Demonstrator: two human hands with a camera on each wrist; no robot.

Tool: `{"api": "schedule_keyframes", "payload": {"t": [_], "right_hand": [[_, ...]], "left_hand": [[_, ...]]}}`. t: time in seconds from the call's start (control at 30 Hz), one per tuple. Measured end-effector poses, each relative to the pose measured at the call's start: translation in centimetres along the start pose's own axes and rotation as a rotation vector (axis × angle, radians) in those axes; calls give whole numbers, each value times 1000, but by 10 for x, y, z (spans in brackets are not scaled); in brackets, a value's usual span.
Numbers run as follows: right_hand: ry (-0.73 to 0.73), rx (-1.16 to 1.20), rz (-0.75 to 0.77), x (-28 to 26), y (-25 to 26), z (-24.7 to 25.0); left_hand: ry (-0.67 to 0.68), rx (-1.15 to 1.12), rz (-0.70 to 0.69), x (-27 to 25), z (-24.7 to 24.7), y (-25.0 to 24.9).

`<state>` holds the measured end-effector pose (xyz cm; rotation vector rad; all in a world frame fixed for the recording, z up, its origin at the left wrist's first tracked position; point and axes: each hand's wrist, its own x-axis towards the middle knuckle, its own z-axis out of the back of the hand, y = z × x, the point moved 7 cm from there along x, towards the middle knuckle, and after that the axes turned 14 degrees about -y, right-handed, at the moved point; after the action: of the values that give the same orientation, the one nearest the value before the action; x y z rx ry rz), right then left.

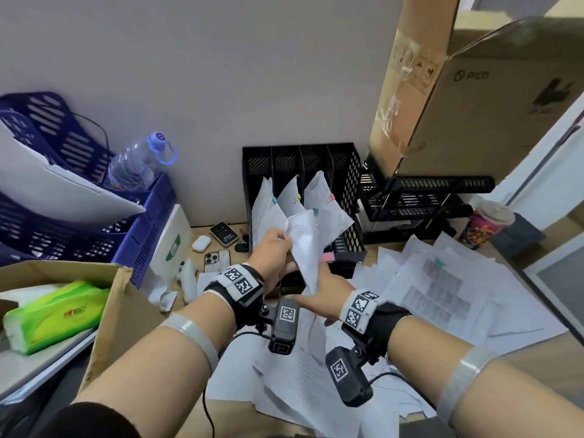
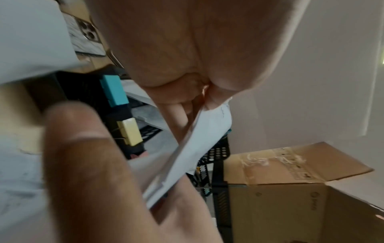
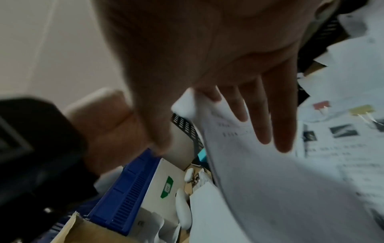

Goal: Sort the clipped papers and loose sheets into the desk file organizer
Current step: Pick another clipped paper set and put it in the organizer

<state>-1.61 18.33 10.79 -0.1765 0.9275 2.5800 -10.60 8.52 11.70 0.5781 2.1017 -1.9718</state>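
Note:
The black desk file organizer (image 1: 347,172) stands against the wall, with clipped papers (image 1: 268,210) leaning in its slots under blue, yellow and red clips. In front of it, my left hand (image 1: 282,240) pinches the upper corner of a white paper bundle (image 1: 305,245). The left wrist view shows thumb and fingers pinching that bundle (image 2: 199,139) at its top. My right hand (image 1: 319,279) is under the bundle's lower end, fingers (image 3: 264,115) straight and lying flat on the sheet (image 3: 270,172). A teal clip (image 1: 316,211) shows by the bundle's top; whose clip it is I cannot tell.
Loose sheets (image 1: 442,295) cover the desk to the right and in front. A tall cardboard box (image 1: 474,105) sits on a black tray rack (image 1: 426,197); a cup (image 1: 486,222) stands beside it. Left are blue baskets (image 1: 63,184), a water bottle (image 1: 139,162), a phone (image 1: 218,260) and a tissue pack (image 1: 53,314).

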Motion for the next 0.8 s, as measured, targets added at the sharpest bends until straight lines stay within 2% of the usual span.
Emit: {"api": "schedule_keyframes", "payload": {"t": [0.13, 0.23, 0.37, 0.5, 0.6, 0.7, 0.8], "right_hand": [[-219, -55, 40, 13, 3, 39], [-283, -22, 69, 19, 4, 71], [-386, 160, 168, 27, 21, 118], [-452, 304, 244, 39, 42, 158], [-468, 315, 277, 51, 52, 175], [-439, 290, 289, 67, 56, 179], [-383, 246, 305, 87, 57, 170]], "left_hand": [[191, -140, 7, -17, -21, -27], [163, -58, -42, -10, -16, -36], [-18, 355, -224, 14, -4, -38], [-61, 835, -365, 42, -4, -36], [-64, 1092, -357, 55, -7, -32], [-80, 1218, -321, 70, -4, -22], [-211, 1311, -289, 78, 6, -19]]}}
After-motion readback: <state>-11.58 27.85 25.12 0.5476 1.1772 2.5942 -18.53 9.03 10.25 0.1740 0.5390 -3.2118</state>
